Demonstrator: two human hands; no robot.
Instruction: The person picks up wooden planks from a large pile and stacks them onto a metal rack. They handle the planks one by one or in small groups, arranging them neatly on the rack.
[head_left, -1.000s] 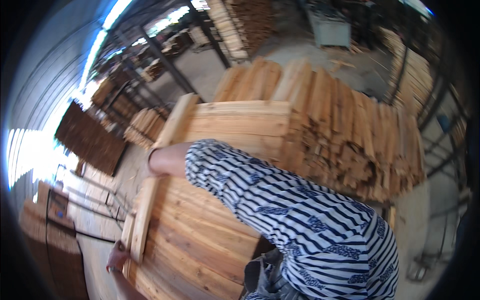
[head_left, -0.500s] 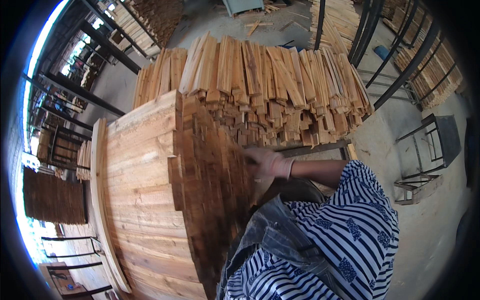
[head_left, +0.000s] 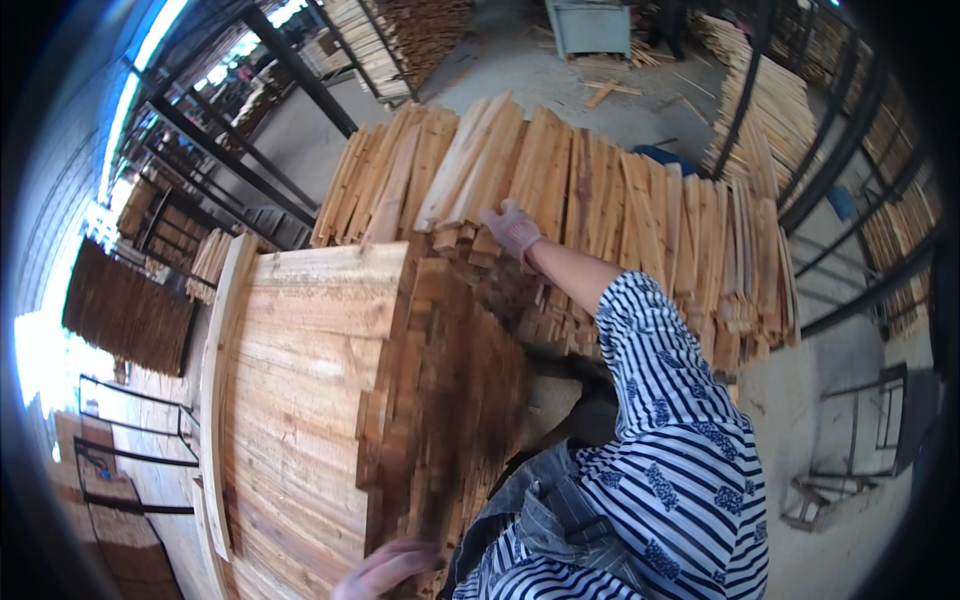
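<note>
Loosely, rows of pale, straight-grained wooden boards [head_left: 600, 190] lie side by side on a broad pile, their cut ends uneven along its near edge. The right hand [head_left: 512, 232], in a thin whitish glove, is at that near edge, its fingers against or just beside the board ends; whether they grip one cannot be told. The left hand [head_left: 388, 570], blurred, is by the near part of the right edge of a squared stack of reddish-tan planks [head_left: 300, 400]; whether its fingers are open or closed is unclear. This stack's top is flat, smooth and lightly knotted, while its right side steps in and out with rough, darker plank ends. One long, narrow, cream-coloured strip of wood [head_left: 222, 350] runs along its left edge. Beyond the pile, slim black metal bars [head_left: 745, 100] rise beside another heap of pale boards [head_left: 775, 110] on the grey concrete floor [head_left: 485, 75].
</note>
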